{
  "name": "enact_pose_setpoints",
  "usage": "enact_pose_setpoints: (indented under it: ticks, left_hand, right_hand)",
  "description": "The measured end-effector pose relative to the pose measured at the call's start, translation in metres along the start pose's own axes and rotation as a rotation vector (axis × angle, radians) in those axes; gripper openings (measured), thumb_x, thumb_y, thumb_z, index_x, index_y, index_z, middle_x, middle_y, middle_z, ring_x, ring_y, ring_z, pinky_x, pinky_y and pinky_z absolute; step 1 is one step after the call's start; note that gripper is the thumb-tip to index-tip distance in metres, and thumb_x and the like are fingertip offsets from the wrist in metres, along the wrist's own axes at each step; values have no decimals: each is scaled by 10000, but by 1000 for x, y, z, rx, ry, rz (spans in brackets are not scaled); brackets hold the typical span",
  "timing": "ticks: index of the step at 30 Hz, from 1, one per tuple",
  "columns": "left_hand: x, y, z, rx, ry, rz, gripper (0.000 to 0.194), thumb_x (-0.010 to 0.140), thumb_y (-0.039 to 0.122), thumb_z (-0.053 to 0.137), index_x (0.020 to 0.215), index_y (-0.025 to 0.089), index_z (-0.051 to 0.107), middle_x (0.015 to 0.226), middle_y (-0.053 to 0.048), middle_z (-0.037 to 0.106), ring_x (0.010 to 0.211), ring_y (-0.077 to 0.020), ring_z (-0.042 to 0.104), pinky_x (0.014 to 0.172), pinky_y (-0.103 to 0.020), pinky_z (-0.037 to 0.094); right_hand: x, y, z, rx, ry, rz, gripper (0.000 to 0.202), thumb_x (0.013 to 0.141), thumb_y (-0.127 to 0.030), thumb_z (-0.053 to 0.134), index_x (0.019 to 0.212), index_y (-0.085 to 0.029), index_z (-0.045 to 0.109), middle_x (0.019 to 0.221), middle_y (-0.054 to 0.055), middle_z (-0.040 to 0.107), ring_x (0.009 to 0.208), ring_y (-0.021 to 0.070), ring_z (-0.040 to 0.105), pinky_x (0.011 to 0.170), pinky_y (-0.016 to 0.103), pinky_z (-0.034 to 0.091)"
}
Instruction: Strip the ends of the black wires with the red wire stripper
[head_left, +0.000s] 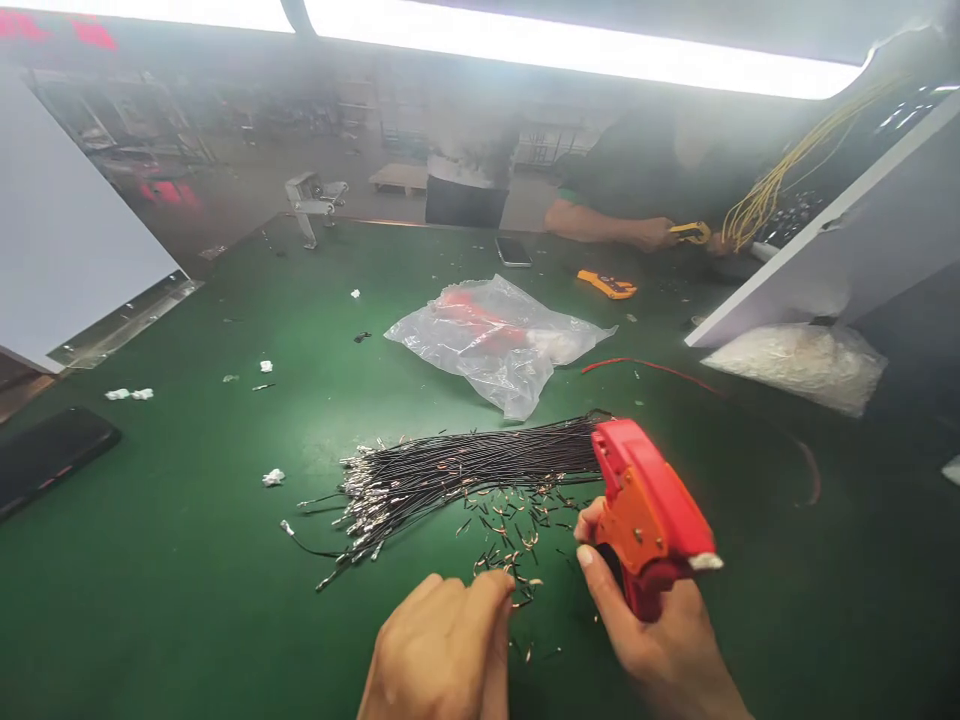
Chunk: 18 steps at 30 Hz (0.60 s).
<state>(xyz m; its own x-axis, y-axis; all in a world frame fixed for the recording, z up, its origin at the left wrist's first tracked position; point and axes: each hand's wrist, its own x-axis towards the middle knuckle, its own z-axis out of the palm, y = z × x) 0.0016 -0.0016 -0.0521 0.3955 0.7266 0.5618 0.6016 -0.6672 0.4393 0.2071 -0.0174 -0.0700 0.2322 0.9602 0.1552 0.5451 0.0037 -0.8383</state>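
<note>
A bundle of thin black wires (487, 455) lies across the green table, with shiny metal terminals (367, 490) at its left end. My right hand (667, 640) is wrapped round a red-and-orange pistol-grip hand tool (637, 500). The tool's far end overlaps the right end of the bundle. Lower in the middle, my left hand (442, 645) is closed with its fingers curled away from me. Whatever those fingers pinch, if anything, is hidden. Short black and copper scraps (517, 530) are scattered between the hands and the bundle.
Beyond the wires rests a clear plastic bag (502, 340) with red contents. A phone (514, 251), an orange tool (607, 285) and a dark phone-like slab (56, 455) lie farther out. Opposite, a co-worker's hand (656, 234) holds a yellow tool (690, 233). White panels (825, 230) stand at both sides.
</note>
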Motion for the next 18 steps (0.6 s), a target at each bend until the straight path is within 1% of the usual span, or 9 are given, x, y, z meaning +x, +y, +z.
enact_pose_setpoints:
  ticks: [2, 3, 6, 8, 9, 11, 13, 16, 18]
  left_hand:
    - [1, -3, 3, 0, -18, -39, 183, 989, 91, 430, 1012, 202, 575, 622, 30, 636, 469, -139, 564, 465, -284, 415]
    - [1, -3, 4, 6, -25, -38, 182, 994, 96, 423, 1008, 201, 571, 622, 28, 636, 461, -141, 548, 461, -288, 405]
    - [2, -3, 7, 36, -39, 33, 186, 1015, 126, 403, 1001, 194, 575, 601, 26, 626, 443, -149, 510, 450, -304, 376]
    - [3, -2, 7, 54, -55, 97, 210, 1029, 142, 382, 1005, 187, 585, 569, 35, 597, 432, -151, 498, 438, -311, 358]
    - [3, -1, 7, 67, -66, 124, 222, 1032, 140, 375, 1005, 183, 591, 554, 41, 580, 428, -150, 498, 434, -312, 353]
    - [4, 0, 6, 93, -93, 167, 241, 1030, 119, 368, 986, 184, 596, 531, 50, 555, 421, -144, 496, 429, -310, 348]
    - [3, 0, 6, 105, -107, 178, 235, 1033, 117, 364, 996, 179, 587, 532, 52, 563, 422, -141, 505, 433, -307, 358]
    - [0, -2, 8, 67, -87, 122, 177, 1039, 143, 384, 1060, 151, 560, 587, 35, 620, 459, -143, 545, 463, -302, 397]
    - [-2, -3, 9, 3, -81, 95, 137, 1010, 110, 434, 998, 168, 558, 624, 22, 633, 492, -144, 554, 485, -293, 413]
  right_hand:
    - [-5, -7, 4, 98, -43, -5, 182, 960, -266, 555, 1136, -286, 599, 1080, 53, 693, 1074, 257, 640, 781, 305, 518]
    - [-8, -10, 7, 155, -77, 3, 184, 961, -268, 556, 1133, -288, 618, 1064, 48, 697, 1063, 256, 641, 791, 309, 515]
    - [-19, -16, 16, 375, -192, 74, 191, 972, -393, 566, 1091, -282, 665, 974, 39, 701, 942, 232, 657, 854, 315, 529]
    - [-24, -17, 20, 512, -219, 149, 238, 965, -477, 581, 1086, -294, 670, 978, 27, 710, 911, 206, 667, 896, 298, 536]
    - [-25, -17, 22, 552, -214, 182, 246, 958, -499, 593, 1081, -300, 670, 974, 20, 715, 902, 194, 671, 892, 281, 540]
    - [-26, -16, 23, 579, -200, 225, 241, 941, -508, 628, 1055, -301, 677, 930, 8, 725, 859, 174, 675, 844, 248, 551]
    - [-27, -16, 24, 571, -203, 215, 250, 937, -505, 636, 1043, -288, 699, 903, 13, 728, 828, 171, 674, 812, 241, 554]
    - [-29, -14, 25, 554, -175, 168, 250, 946, -502, 625, 1085, -317, 722, 960, 17, 745, 874, 174, 692, 841, 243, 551]
    - [-31, -13, 27, 533, -149, 141, 230, 955, -491, 617, 1094, -342, 723, 982, 10, 754, 898, 172, 697, 858, 241, 543]
